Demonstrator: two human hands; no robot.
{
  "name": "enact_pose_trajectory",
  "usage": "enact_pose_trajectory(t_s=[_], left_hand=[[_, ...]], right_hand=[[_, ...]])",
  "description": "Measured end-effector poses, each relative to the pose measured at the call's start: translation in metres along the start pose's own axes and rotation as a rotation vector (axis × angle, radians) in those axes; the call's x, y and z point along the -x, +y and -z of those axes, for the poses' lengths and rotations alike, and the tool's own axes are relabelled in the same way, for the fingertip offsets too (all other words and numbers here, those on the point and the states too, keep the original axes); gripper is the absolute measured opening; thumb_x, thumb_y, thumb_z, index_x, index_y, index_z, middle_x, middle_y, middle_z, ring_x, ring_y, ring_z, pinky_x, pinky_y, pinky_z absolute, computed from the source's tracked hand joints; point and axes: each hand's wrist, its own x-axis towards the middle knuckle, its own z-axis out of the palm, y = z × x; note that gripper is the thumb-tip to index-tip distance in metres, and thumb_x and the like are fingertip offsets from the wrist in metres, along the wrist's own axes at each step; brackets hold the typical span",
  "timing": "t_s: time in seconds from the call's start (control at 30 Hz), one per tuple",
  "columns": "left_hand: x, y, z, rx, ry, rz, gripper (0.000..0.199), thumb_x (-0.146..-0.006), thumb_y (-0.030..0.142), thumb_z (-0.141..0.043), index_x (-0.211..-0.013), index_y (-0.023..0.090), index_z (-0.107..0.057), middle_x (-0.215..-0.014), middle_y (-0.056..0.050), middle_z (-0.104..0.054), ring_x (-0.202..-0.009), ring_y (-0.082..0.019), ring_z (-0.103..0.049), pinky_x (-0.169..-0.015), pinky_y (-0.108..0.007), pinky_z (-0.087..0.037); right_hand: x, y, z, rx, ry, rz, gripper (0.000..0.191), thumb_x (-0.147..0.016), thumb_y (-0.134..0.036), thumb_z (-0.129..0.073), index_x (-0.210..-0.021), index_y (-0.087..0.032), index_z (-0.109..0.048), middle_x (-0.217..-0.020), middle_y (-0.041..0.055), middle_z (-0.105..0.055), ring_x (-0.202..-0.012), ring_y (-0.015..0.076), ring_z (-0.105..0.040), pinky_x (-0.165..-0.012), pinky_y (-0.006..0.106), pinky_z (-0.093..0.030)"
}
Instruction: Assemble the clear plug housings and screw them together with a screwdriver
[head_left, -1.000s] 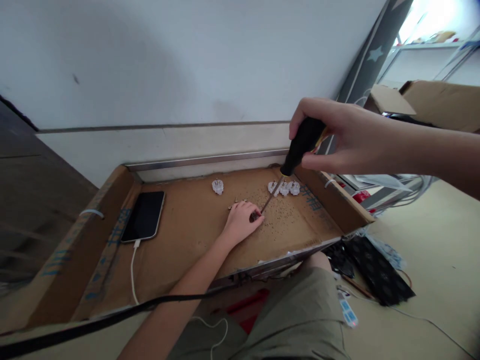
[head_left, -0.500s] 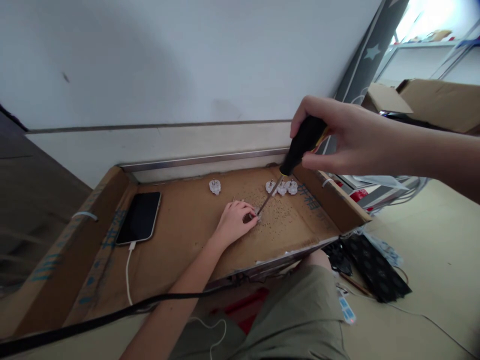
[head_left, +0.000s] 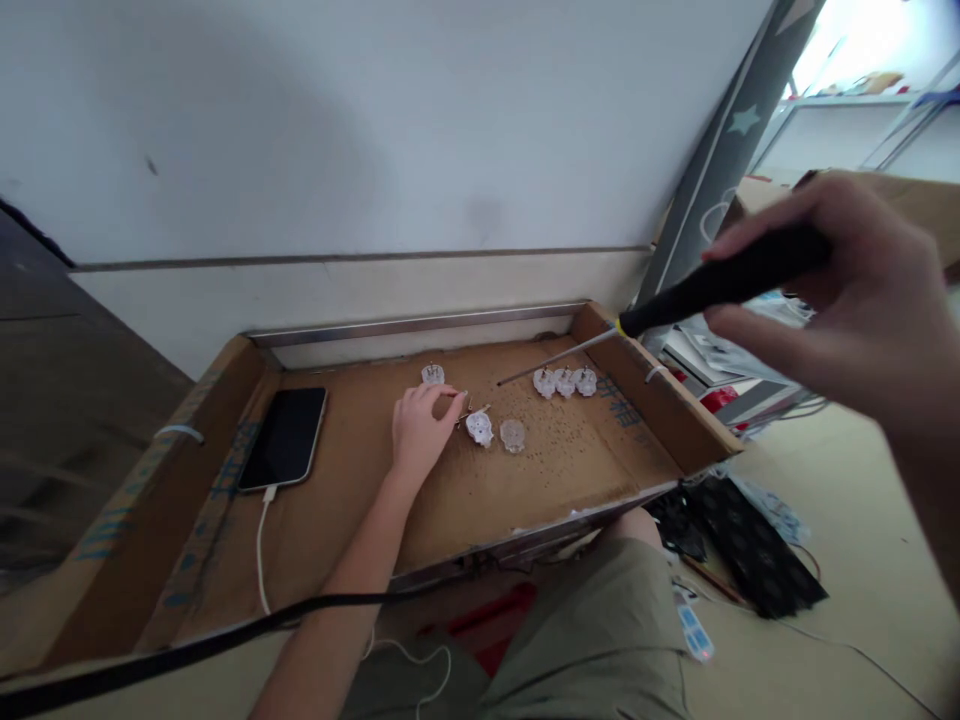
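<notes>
My right hand (head_left: 847, 290), smeared by motion, grips a screwdriver (head_left: 720, 280) by its black handle. The screwdriver's metal tip hangs over the cardboard tray, left of three clear plug pieces with metal pins (head_left: 565, 382). My left hand (head_left: 424, 425) is closed in a pinch over the tray; something small and pale may show at its fingertips, too small to name. Just right of it are a white plug part (head_left: 479, 428) and a few small metal bits (head_left: 474, 409). A clear round plastic piece (head_left: 513, 435) lies beside the white part. Behind the hand sits another pinned plug piece (head_left: 433, 373).
The cardboard tray (head_left: 360, 520) has raised side walls and many tiny dark specks on its right half. A phone (head_left: 283, 437) with a white cable lies at the left. A black strap (head_left: 337, 601) crosses in front. Boxes and papers stand at the right.
The screwdriver has lifted off the small part and swung right and flatter with my right hand. My left hand has moved left, uncovering the white part and the clear piece.
</notes>
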Motion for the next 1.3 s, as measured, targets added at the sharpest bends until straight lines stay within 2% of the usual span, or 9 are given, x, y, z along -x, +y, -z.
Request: enact_pose_trajectory(t_s=[0.1,0.2,0.3,0.37,0.47,0.57,0.7,0.93,1.3], left_hand=[[0.002,-0.009,0.005,-0.051,-0.072,-0.019,0.014,-0.085,0.036,-0.056,-0.084,0.025,-0.064,-0.097,0.000,-0.067,-0.094,-0.022,-0.056,-0.082,-0.035,-0.038],[0.005,-0.017,0.007,-0.095,-0.113,-0.049,0.015,-0.085,0.037,-0.055,-0.083,0.025,-0.064,-0.097,0.001,-0.067,-0.096,-0.022,-0.055,-0.085,-0.036,-0.037],[0.005,-0.024,0.007,-0.144,-0.162,-0.052,0.018,-0.086,0.038,-0.053,-0.084,0.025,-0.065,-0.097,-0.001,-0.067,-0.096,-0.023,-0.054,-0.084,-0.037,-0.037],[0.004,-0.028,0.007,-0.174,-0.202,-0.058,0.019,-0.086,0.039,-0.052,-0.085,0.025,-0.065,-0.099,-0.002,-0.067,-0.097,-0.023,-0.054,-0.085,-0.038,-0.036],[0.003,-0.030,0.006,-0.183,-0.241,-0.067,0.021,-0.086,0.041,-0.052,-0.088,0.025,-0.065,-0.102,-0.002,-0.066,-0.100,-0.024,-0.053,-0.087,-0.038,-0.036],[0.003,-0.031,0.009,-0.142,-0.210,-0.035,0.021,-0.086,0.041,-0.052,-0.093,0.025,-0.064,-0.105,-0.002,-0.065,-0.101,-0.023,-0.053,-0.087,-0.037,-0.037],[0.006,-0.034,0.015,-0.104,-0.134,0.036,0.018,-0.085,0.036,-0.052,-0.094,0.026,-0.064,-0.105,-0.002,-0.065,-0.098,-0.023,-0.054,-0.086,-0.037,-0.039],[0.006,-0.031,0.010,-0.187,-0.166,0.062,0.020,-0.086,0.038,-0.050,-0.092,0.025,-0.065,-0.102,-0.004,-0.066,-0.097,-0.025,-0.055,-0.082,-0.037,-0.039],[0.001,-0.025,0.002,-0.220,-0.140,0.071,0.021,-0.085,0.039,-0.053,-0.090,0.024,-0.066,-0.100,-0.004,-0.066,-0.094,-0.025,-0.055,-0.079,-0.037,-0.040]], right_hand=[[0.055,0.017,-0.036,-0.039,0.229,-0.186,0.037,-0.069,-0.033,-0.065,-0.098,-0.017,-0.049,-0.104,0.0067,-0.054,-0.093,0.0123,-0.056,-0.079,0.029,-0.050],[0.121,0.029,-0.089,0.025,0.276,-0.270,0.030,-0.076,-0.034,-0.058,-0.097,-0.016,-0.047,-0.102,0.0078,-0.054,-0.099,0.0153,-0.053,-0.089,0.036,-0.046],[0.172,0.037,-0.128,0.091,0.195,-0.340,0.028,-0.082,-0.034,-0.053,-0.101,-0.014,-0.048,-0.096,0.0062,-0.053,-0.090,0.0123,-0.053,-0.080,0.029,-0.047],[0.187,0.042,-0.142,0.136,0.077,-0.353,0.031,-0.084,-0.038,-0.051,-0.101,-0.013,-0.052,-0.095,0.0055,-0.053,-0.087,0.0112,-0.052,-0.079,0.028,-0.046],[0.187,0.052,-0.151,0.229,-0.028,-0.388,0.037,-0.085,-0.045,-0.051,-0.096,-0.011,-0.055,-0.091,0.0049,-0.053,-0.087,0.0109,-0.050,-0.082,0.030,-0.044],[0.175,0.060,-0.157,0.299,-0.061,-0.426,0.037,-0.086,-0.046,-0.048,-0.090,-0.010,-0.054,-0.085,0.0039,-0.052,-0.082,0.0093,-0.049,-0.079,0.028,-0.045],[0.169,0.057,-0.164,0.357,-0.056,-0.459,0.037,-0.087,-0.047,-0.048,-0.089,-0.010,-0.053,-0.086,0.0041,-0.052,-0.082,0.0090,-0.049,-0.078,0.027,-0.045],[0.171,0.044,-0.168,0.410,-0.033,-0.486,0.035,-0.086,-0.045,-0.049,-0.089,-0.010,-0.054,-0.089,0.0047,-0.052,-0.088,0.0109,-0.049,-0.083,0.030,-0.044],[0.169,0.054,-0.165,0.368,-0.065,-0.544,0.037,-0.086,-0.046,-0.049,-0.091,-0.010,-0.054,-0.087,0.0042,-0.052,-0.082,0.0091,-0.050,-0.077,0.026,-0.046]])
